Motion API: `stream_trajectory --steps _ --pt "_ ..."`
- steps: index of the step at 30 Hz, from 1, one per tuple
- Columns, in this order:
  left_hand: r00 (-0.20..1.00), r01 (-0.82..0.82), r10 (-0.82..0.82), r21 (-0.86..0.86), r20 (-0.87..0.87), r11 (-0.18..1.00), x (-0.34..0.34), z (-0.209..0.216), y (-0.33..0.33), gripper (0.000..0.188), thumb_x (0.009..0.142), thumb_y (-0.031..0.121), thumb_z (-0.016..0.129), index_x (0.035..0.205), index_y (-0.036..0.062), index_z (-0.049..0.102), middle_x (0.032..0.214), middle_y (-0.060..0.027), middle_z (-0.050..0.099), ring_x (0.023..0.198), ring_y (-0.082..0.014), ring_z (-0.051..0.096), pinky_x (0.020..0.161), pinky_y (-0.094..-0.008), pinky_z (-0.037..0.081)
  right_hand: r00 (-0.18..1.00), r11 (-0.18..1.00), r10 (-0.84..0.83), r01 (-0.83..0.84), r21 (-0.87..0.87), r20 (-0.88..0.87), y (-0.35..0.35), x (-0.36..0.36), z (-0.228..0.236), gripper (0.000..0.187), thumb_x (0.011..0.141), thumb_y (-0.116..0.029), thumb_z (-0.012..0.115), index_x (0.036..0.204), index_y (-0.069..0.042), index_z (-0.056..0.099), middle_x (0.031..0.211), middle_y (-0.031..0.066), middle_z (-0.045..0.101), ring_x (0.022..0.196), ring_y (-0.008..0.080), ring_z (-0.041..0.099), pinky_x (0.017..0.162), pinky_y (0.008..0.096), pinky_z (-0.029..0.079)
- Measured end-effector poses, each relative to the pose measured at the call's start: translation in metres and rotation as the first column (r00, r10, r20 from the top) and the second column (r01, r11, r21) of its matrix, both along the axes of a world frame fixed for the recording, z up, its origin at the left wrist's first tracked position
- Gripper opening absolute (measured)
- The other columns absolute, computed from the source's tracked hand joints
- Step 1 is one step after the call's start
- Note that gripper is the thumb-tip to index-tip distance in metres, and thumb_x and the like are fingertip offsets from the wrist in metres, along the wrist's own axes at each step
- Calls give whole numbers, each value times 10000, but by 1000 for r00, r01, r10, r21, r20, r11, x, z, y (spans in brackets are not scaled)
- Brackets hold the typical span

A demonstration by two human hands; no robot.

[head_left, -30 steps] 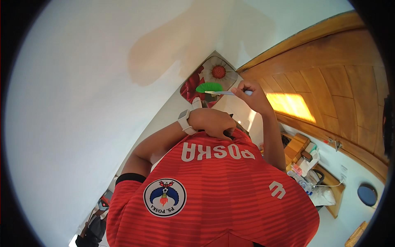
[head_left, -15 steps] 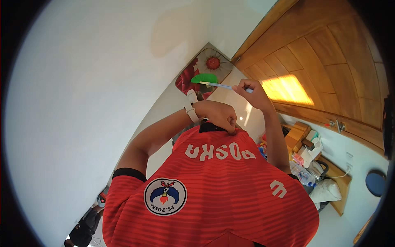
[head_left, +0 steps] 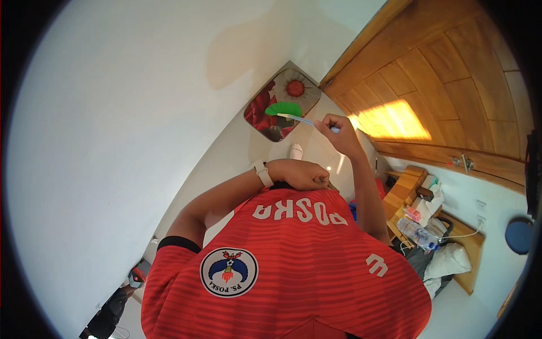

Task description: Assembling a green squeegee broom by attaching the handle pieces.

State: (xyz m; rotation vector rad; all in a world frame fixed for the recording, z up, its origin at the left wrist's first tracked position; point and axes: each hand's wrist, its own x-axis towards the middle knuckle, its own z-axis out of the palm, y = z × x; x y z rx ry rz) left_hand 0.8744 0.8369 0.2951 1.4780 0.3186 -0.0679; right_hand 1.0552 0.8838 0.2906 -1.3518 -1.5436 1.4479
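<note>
My right hand (head_left: pixel 337 129) is closed round the pale blue handle of a brush (head_left: pixel 284 109) with green bristles. The brush head points left and appears above a floral floor mat (head_left: pixel 272 129); I cannot tell whether it touches. My left hand (head_left: pixel 303 174), with a white band (head_left: pixel 262 174) on the wrist, is held across my waist. Its fingers are closed at the lower hem of my red shirt (head_left: pixel 299 243) and seem to grip the cloth. Past that hand, one foot in a white sock (head_left: pixel 296 151) stands on the pale floor.
A white wall (head_left: pixel 124 141) rises on the left. At the right is a wooden door (head_left: pixel 418 90) with a sunlit patch. Beyond it, wooden furniture (head_left: pixel 406 189), plastic bottles (head_left: pixel 419 234) and a white pillow (head_left: pixel 449 260) crowd together. A dark bag (head_left: pixel 107 313) lies at lower left.
The white-socked foot has come away from the mat's edge and shows on the floor nearer me. More of the mat is visible. Both hands keep their grips with only slight shifts.
</note>
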Motion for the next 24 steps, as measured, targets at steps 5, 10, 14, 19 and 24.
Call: stream_trajectory --steps 5,10,14,19,24 --pt "985 -64 104 264 -139 962 -55 19 -33 407 1010 438 548 970 40 623 839 -65 667 758 -171 599 724 -335 488 997 997 -70 71 35 -23 -29 -46 -24 324 952 -222 691 710 -40 575 645 -76 459 610 23 378 540 234 320" --pt "932 -265 283 107 -227 958 -106 -39 -72 563 998 585 453 1022 48 620 883 -116 685 789 -249 654 734 -348 507 960 973 -221 228 24 -171 -52 -114 -50 304 960 -201 644 719 -20 606 638 -37 535 593 43 459 545 245 353" --pt "709 -542 601 261 -370 799 -152 -114 -80 574 947 537 565 1167 7 534 881 -200 698 852 -365 694 781 -416 519 973 969 -207 217 113 -99 -67 -142 -48 326 937 -204 639 690 5 592 623 13 559 590 83 522 547 276 382" --pt "592 -580 674 346 -443 737 -174 -121 -66 689 919 431 681 1384 39 358 888 -158 681 840 -286 697 764 -373 534 985 968 -111 137 212 -134 -84 -177 -14 307 904 -158 605 657 13 543 594 30 509 572 110 480 566 299 364" --pt "510 -773 856 391 -84 500 -154 -117 -45 838 851 378 753 1477 115 263 787 -156 679 768 -320 703 723 -400 538 986 965 77 -35 261 -151 -82 -172 1 303 891 -138 593 643 18 516 589 37 476 577 127 460 597 304 351"
